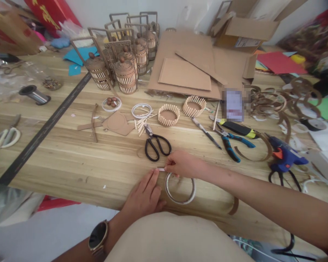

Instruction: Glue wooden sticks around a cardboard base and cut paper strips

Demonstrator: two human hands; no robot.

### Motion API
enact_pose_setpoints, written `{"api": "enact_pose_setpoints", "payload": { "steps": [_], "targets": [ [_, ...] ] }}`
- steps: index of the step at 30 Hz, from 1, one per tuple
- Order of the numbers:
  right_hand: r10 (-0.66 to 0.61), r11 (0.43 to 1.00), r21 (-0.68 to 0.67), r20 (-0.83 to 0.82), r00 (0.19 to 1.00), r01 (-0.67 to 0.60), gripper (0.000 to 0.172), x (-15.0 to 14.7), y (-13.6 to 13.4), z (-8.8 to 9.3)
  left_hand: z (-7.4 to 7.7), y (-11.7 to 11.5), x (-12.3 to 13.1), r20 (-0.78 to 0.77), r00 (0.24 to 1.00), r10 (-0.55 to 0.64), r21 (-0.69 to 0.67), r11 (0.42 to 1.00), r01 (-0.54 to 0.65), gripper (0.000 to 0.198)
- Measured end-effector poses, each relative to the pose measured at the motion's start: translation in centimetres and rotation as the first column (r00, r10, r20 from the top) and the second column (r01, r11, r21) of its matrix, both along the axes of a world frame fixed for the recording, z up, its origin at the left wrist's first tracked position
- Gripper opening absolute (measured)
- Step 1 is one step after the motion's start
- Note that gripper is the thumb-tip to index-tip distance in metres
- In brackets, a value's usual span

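Observation:
My left hand (144, 193) lies nearly flat near the table's front edge, fingers stretched out. Its fingertips press one end of a short whitish tape strip (161, 169), with something thin and brown along it. My right hand (182, 163) pinches the other end of the strip between thumb and fingers. Just below it a roll of tape (193, 193) lies flat, partly under the hand. Black-handled scissors (152, 147) rest open-handled beyond both hands. Two rings of short sticks (168, 115) on brown bases stand farther back.
Several lidded stick baskets (125, 76) with tall handles stand at the back. Cardboard sheets (184, 74) lie beside them. On the right are pliers (231, 145), a utility knife (239, 129), a blue glue gun (287, 154) and coiled brown strips (270, 102). White-handled scissors (5, 138) lie left.

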State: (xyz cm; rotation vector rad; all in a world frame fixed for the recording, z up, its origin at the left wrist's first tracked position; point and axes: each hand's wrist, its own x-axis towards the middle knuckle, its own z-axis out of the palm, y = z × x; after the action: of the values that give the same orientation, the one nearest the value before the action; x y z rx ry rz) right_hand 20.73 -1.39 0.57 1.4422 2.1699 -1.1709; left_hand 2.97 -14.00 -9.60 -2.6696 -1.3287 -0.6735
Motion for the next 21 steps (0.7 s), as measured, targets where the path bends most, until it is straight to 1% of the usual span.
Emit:
{"api": "enact_pose_setpoints", "payload": {
  "steps": [9, 15, 18, 20, 21],
  "targets": [
    [-0.010, 1.000, 0.001, -0.005, 1.000, 0.010, 0.025, 0.0, -0.1, 0.0, 0.2, 0.4, 0.0, -0.027, 1.000, -0.015, -0.012, 1.000, 0.015, 0.023],
    [-0.031, 1.000, 0.000, -0.010, 0.999, 0.031, 0.021, -0.1, -0.1, 0.1, 0.2, 0.4, 0.2, -0.041, 0.999, -0.009, -0.037, 0.999, 0.008, 0.027],
    [-0.046, 0.999, -0.021, -0.026, 0.999, 0.045, 0.023, 0.0, 0.0, -0.1, 0.9, 0.8, 0.2, -0.052, 0.999, 0.005, -0.022, 1.000, -0.006, 0.029],
    [-0.057, 0.997, -0.053, -0.047, 0.997, 0.054, 0.024, 0.2, 0.0, -0.4, 1.8, 1.3, 0.3, -0.069, 0.998, 0.002, -0.004, 1.000, -0.002, 0.025],
    [-0.064, 0.995, -0.076, -0.060, 0.996, 0.060, 0.025, 0.3, 0.1, -0.6, 2.2, 1.6, 0.3, -0.087, 0.996, -0.023, 0.003, 1.000, 0.023, 0.022]
  ]
}}
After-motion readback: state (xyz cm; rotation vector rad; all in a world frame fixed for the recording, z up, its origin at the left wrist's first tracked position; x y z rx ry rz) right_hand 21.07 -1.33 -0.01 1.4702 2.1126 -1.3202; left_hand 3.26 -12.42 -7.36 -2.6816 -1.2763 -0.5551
